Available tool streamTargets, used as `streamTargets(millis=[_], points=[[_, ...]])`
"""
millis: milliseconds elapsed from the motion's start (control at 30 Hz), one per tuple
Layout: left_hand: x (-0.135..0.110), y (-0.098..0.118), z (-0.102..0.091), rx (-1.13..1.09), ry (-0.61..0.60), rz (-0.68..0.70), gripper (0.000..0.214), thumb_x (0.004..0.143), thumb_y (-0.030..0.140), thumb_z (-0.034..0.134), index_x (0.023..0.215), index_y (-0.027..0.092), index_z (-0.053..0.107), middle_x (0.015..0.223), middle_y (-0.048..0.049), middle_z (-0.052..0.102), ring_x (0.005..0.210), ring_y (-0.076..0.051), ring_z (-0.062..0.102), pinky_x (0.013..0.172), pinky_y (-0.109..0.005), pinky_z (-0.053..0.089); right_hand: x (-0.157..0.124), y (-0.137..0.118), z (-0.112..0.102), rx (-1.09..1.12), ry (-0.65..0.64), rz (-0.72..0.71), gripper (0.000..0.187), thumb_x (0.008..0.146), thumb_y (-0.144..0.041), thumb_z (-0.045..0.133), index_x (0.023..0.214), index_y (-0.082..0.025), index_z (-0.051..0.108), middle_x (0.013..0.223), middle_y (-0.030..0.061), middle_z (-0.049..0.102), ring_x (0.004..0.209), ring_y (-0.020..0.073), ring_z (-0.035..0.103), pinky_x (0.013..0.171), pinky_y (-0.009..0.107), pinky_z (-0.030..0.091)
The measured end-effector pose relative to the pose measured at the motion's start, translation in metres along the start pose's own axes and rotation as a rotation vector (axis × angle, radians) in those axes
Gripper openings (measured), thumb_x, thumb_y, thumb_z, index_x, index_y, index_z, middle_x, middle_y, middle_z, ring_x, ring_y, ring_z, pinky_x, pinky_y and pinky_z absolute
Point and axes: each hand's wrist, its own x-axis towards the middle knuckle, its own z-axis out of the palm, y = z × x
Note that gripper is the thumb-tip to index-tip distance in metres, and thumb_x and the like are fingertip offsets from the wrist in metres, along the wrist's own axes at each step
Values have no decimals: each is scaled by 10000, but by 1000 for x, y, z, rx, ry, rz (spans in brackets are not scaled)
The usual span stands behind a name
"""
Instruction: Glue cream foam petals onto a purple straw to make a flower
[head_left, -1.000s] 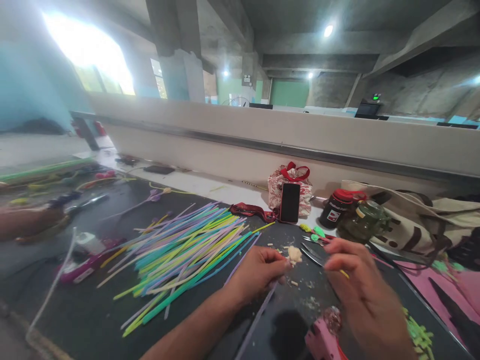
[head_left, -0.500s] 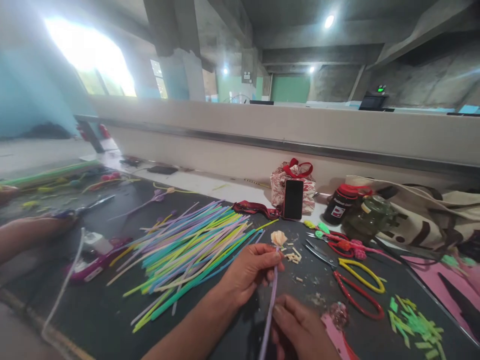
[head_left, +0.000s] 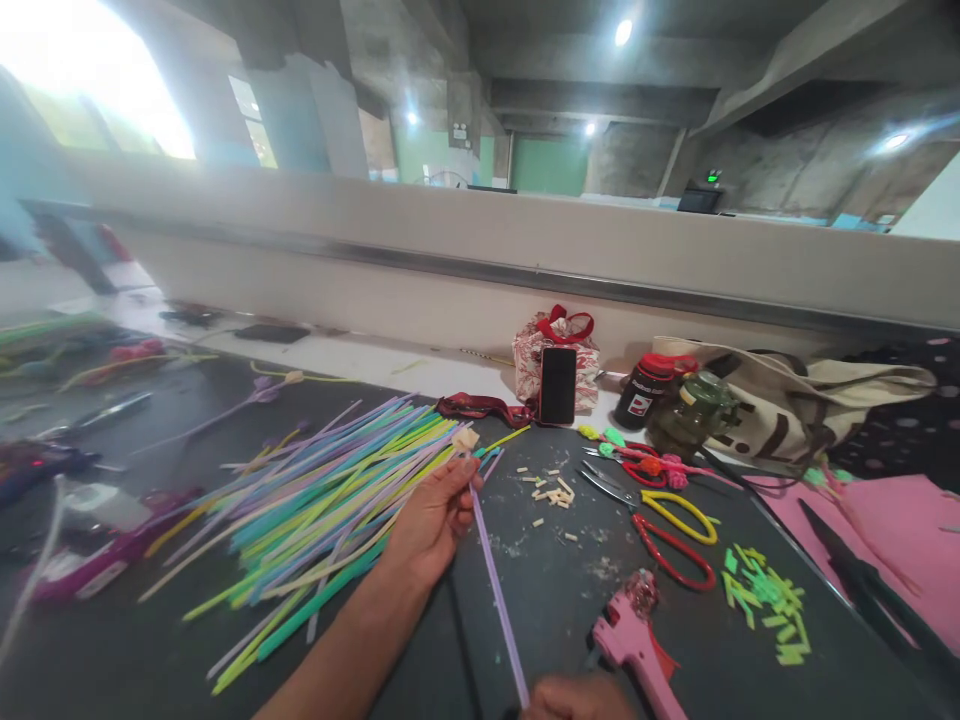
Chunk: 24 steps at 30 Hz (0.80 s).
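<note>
My left hand is closed in a pinch near the top of a lilac straw that has a small cream bud at its tip. The straw slants down to my right hand, which shows only as a sliver at the bottom edge at the straw's lower end; its fingers are hidden. A spread pile of coloured straws lies just left of my left hand on the dark table.
Cream cut bits lie right of the bud. Red and yellow scissors, a pink glue gun, green snippets, a black phone against a patterned bag, a jar and a canvas bag stand further right.
The view has turned left. My left hand carried the straw's bud end left over the pile's edge, and my right hand slid down the straw to the bottom edge.
</note>
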Motion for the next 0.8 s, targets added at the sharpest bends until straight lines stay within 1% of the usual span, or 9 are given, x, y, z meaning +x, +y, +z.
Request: streamTargets(millis=[67, 167, 267, 400, 467, 533, 633, 700, 800], points=[[0, -2, 0, 4, 2, 0, 21, 738, 125, 593, 742, 106, 587, 558, 27, 560, 361, 2, 438, 319, -73, 339, 1, 6, -16, -16, 37, 3, 207, 885, -340, 470, 889, -190, 612, 897, 20, 635, 713, 132, 588, 618, 275, 495], [1, -6, 0, 13, 3, 11, 19, 755, 125, 574, 751, 109, 584, 561, 29, 553, 362, 1, 439, 319, -74, 348, 2, 12, -31, -43, 83, 2, 188, 895, -304, 465, 966, -186, 594, 992, 38, 614, 781, 142, 594, 678, 306, 510], [2, -7, 0, 23, -7, 26, 26, 765, 116, 552, 762, 111, 578, 568, 31, 551, 364, -2, 443, 323, -80, 358, -4, 16, -37, -71, 129, -3, 189, 892, -294, 470, 1001, -194, 589, 1049, 46, 600, 833, 156, 593, 719, 326, 508], [0, -5, 0, 31, -40, 44, 19, 762, 131, 552, 779, 132, 560, 562, 54, 537, 354, 10, 420, 335, -72, 347, -18, 18, -37, -105, 194, -12, 198, 894, -296, 465, 1022, -205, 587, 1094, 48, 585, 878, 171, 585, 754, 343, 500], [-3, -7, -1, 45, -67, 39, 53, 740, 159, 587, 776, 142, 552, 555, 63, 533, 352, 15, 408, 339, -68, 332, -23, 19, -37, -119, 223, -18, 210, 892, -305, 468, 1023, -193, 587, 1078, 43, 590, 881, 182, 587, 750, 349, 500], [-8, -14, -1, 77, -110, 7, 121, 693, 181, 644, 757, 143, 548, 549, 60, 539, 355, 11, 404, 339, -72, 314, -25, 19, -37, -131, 249, -27, 225, 894, -323, 459, 994, -179, 600, 1043, 28, 603, 872, 194, 591, 743, 344, 500], [-16, -31, 1, 153, -193, -76, 215, 611, 215, 722, 706, 130, 549, 532, 40, 551, 353, -1, 393, 331, -92, 281, -23, 19, -38, -153, 276, -49, 218, 887, -363, 457, 911, -218, 619, 954, 24, 635, 818, 173, 595, 700, 320, 503], [-19, -42, 1, 200, -235, -110, 237, 594, 242, 737, 705, 117, 570, 530, 25, 558, 358, -8, 400, 336, -102, 271, -18, 19, -39, -172, 285, -70, 233, 867, -407, 463, 786, -274, 637, 824, 16, 660, 766, 190, 598, 644, 326, 504], [-20, -51, 1, 254, -263, -123, 241, 558, 241, 753, 667, 112, 580, 517, 20, 559, 356, -16, 400, 343, -116, 261, -9, 20, -40, -203, 296, -110, 278, 803, -433, 513, 564, -338, 618, 617, 10, 647, 707, 253, 596, 574, 370, 482]])
